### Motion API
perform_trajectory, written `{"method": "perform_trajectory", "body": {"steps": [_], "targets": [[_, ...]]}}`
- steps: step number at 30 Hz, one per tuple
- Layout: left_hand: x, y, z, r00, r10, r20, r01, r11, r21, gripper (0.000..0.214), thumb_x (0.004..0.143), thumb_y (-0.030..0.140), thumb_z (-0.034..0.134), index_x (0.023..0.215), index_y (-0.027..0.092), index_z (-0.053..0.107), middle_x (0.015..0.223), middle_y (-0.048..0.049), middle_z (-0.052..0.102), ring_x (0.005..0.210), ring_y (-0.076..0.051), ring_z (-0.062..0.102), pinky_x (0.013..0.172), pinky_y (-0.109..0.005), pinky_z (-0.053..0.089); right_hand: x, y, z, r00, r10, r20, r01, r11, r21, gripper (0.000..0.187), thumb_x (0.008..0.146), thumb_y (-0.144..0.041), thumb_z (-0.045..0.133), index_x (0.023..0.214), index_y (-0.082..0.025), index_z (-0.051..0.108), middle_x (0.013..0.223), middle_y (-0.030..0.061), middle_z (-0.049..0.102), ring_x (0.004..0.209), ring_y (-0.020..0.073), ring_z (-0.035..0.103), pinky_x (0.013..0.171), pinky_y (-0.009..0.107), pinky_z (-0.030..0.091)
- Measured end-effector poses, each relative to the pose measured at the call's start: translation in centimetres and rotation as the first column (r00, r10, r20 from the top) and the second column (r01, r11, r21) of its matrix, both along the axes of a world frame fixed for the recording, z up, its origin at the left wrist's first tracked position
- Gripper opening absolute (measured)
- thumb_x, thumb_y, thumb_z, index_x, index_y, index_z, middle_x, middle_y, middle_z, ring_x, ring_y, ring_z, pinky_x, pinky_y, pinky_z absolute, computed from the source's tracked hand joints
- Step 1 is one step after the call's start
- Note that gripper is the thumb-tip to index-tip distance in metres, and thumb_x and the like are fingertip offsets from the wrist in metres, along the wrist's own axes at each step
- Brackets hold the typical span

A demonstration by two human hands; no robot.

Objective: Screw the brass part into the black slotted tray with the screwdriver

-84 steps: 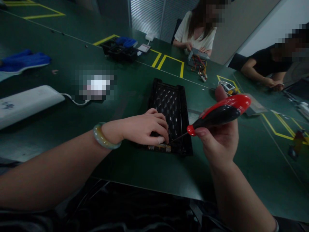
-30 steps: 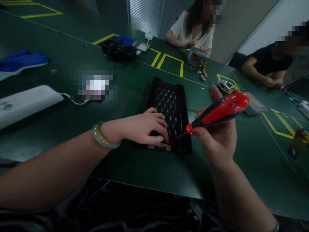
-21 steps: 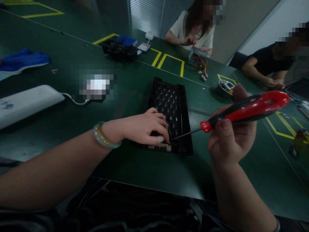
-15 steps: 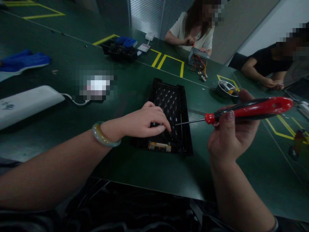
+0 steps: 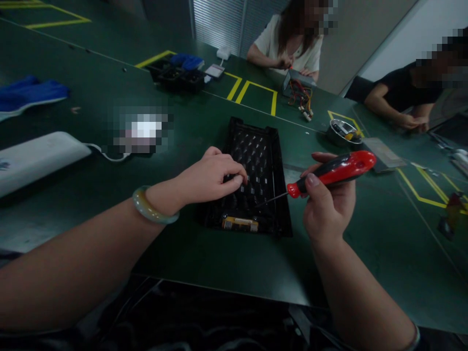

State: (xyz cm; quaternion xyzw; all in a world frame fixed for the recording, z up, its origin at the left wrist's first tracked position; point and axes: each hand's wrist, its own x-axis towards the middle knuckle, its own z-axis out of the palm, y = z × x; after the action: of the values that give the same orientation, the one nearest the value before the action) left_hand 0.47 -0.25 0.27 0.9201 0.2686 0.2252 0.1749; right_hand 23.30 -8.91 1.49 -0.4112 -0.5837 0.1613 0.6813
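Note:
A black perforated plastic tray-like casing (image 5: 256, 161) lies on the green table, with a small gold circuit strip (image 5: 239, 224) at its near end. My left hand (image 5: 212, 175), a pale bangle on its wrist, hovers over the casing's left side with thumb and fingertips pinched together; whatever they pinch is too small to make out. My right hand (image 5: 327, 204) is closed round a red and black screwdriver (image 5: 329, 173), whose thin shaft points left and down into the casing.
A white device (image 5: 36, 158) with a cable lies at the left, blue gloves (image 5: 29, 92) beyond it. Black bins (image 5: 177, 75) sit farther back. A metal bowl (image 5: 342, 132) stands right of the casing. Two other people work at the far side, one at a wired unit (image 5: 298, 87).
My left hand lifted off the casing's near end and drew back into a pinch. The screwdriver's tip left the circuit strip, swung up level, then came back down toward the casing's middle.

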Motion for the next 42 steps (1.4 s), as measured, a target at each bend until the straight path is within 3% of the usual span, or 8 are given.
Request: {"method": "perform_trajectory", "body": {"steps": [7, 14, 17, 25, 30, 36, 42], "targets": [[0.2, 0.3, -0.3, 1.000, -0.009, -0.015, 0.008, 0.999, -0.041, 0.026, 0.097, 0.030, 0.047, 0.099, 0.024, 0.073, 0.101, 0.0012, 0.077, 0.094, -0.017, 0.066, 0.099, -0.040, 0.026, 0.7, 0.7, -0.4, 0.995, -0.005, -0.102, 0.004, 1.000, -0.014, 0.024, 0.082, -0.026, 0.073, 0.105, -0.025, 0.067, 0.102, 0.0003, 0.065, 0.068, 0.0098, 0.054, 0.058, 0.024, 0.046], [0.4, 0.8, -0.9, 0.999, -0.041, -0.021, 0.039, 0.995, -0.091, 0.025, 0.096, 0.030, 0.048, 0.099, 0.025, 0.073, 0.100, 0.0017, 0.077, 0.092, -0.018, 0.065, 0.097, -0.040, 0.027, 0.8, 0.9, -0.7, 0.993, -0.038, -0.114, 0.020, 0.986, -0.163, 0.025, 0.082, -0.031, 0.073, 0.104, -0.024, 0.067, 0.088, -0.0003, 0.061, 0.065, 0.0114, 0.051, 0.057, 0.026, 0.046], [0.4, 0.9, -1.0, 0.999, -0.046, -0.025, 0.043, 0.994, -0.104, 0.025, 0.095, 0.030, 0.049, 0.099, 0.025, 0.073, 0.100, 0.0018, 0.077, 0.092, -0.018, 0.065, 0.097, -0.040, 0.027, 0.5, 0.9, -0.9, 0.995, -0.043, -0.090, 0.025, 0.980, -0.196, 0.023, 0.083, -0.033, 0.071, 0.104, -0.026, 0.066, 0.092, 0.0004, 0.061, 0.070, 0.0132, 0.054, 0.059, 0.028, 0.049], [0.3, 0.8, -0.8, 0.998, -0.065, 0.004, 0.066, 0.991, -0.113, 0.024, 0.095, 0.030, 0.050, 0.098, 0.026, 0.073, 0.097, 0.0031, 0.076, 0.091, -0.017, 0.065, 0.098, -0.039, 0.025, 0.4, 1.0, -1.2, 0.995, 0.005, -0.098, -0.019, 0.990, -0.138, 0.023, 0.084, -0.028, 0.073, 0.106, -0.027, 0.067, 0.098, 0.0002, 0.063, 0.072, 0.0122, 0.056, 0.060, 0.027, 0.048], [0.2, 0.5, -0.2, 0.987, -0.161, -0.006, 0.159, 0.979, -0.126, 0.021, 0.094, 0.036, 0.056, 0.101, 0.027, 0.075, 0.100, 0.0026, 0.077, 0.097, -0.019, 0.065, 0.096, -0.038, 0.025, 0.6, 1.0, -0.8, 0.985, -0.051, -0.167, 0.031, 0.992, -0.120, 0.020, 0.082, -0.029, 0.073, 0.100, -0.024, 0.066, 0.108, 0.0014, 0.065, 0.071, 0.0102, 0.055, 0.057, 0.025, 0.046], [0.1, 0.4, -0.3, 0.978, -0.205, -0.033, 0.200, 0.972, -0.127, 0.027, 0.090, 0.048, 0.065, 0.104, 0.028, 0.075, 0.107, 0.0000, 0.076, 0.106, -0.021, 0.061, 0.098, -0.038, 0.023, 0.4, 1.1, -0.2, 0.970, -0.086, -0.227, 0.074, 0.995, -0.061, 0.021, 0.079, -0.031, 0.071, 0.098, -0.026, 0.067, 0.095, 0.0018, 0.061, 0.069, 0.0118, 0.052, 0.052, 0.025, 0.044], [0.2, 0.4, -0.4, 0.976, -0.215, -0.020, 0.211, 0.969, -0.129, 0.025, 0.089, 0.049, 0.068, 0.102, 0.029, 0.076, 0.105, 0.0003, 0.076, 0.107, -0.021, 0.059, 0.099, -0.038, 0.022, 0.4, 0.8, 0.0, 0.976, -0.070, -0.206, 0.069, 0.998, -0.012, 0.024, 0.081, -0.031, 0.070, 0.104, -0.026, 0.068, 0.085, 0.0010, 0.059, 0.067, 0.0127, 0.051, 0.051, 0.025, 0.041]]}}
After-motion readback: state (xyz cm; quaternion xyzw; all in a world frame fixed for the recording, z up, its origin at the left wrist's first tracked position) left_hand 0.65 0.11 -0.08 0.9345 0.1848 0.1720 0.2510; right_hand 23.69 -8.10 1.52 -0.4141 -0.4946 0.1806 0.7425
